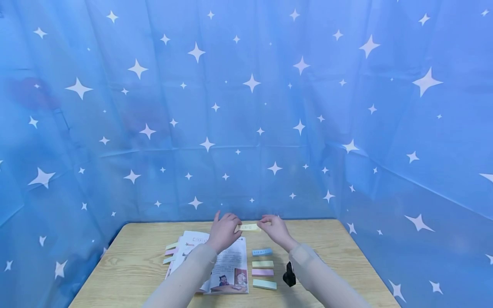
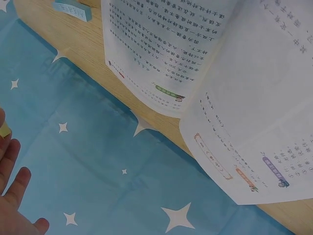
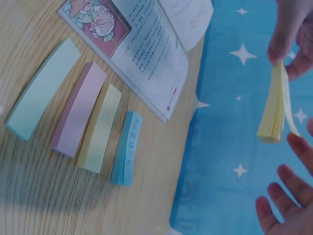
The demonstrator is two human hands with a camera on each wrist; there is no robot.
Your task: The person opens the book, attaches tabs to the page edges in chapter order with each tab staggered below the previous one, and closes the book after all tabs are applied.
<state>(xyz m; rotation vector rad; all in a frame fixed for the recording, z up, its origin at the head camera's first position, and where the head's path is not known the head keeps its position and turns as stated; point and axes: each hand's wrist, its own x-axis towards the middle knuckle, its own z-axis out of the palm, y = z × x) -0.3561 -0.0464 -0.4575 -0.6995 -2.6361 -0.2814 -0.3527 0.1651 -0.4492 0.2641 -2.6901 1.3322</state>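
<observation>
Beyond an open, white-paged printed book, a yellow paper sticky-note pad is held up.
The left hand pinches one end; the right hand pinches its lifted top sheet, which an uneven pull could tear.

A slim yellow sticky-note pad is up in the air by the tabletop's far edge, stretched sideways, handwriting too small to read on its face. The left hand pinches one end; at the other, the top sheet parts from the stack, held at the right hand's fingertips.
</observation>
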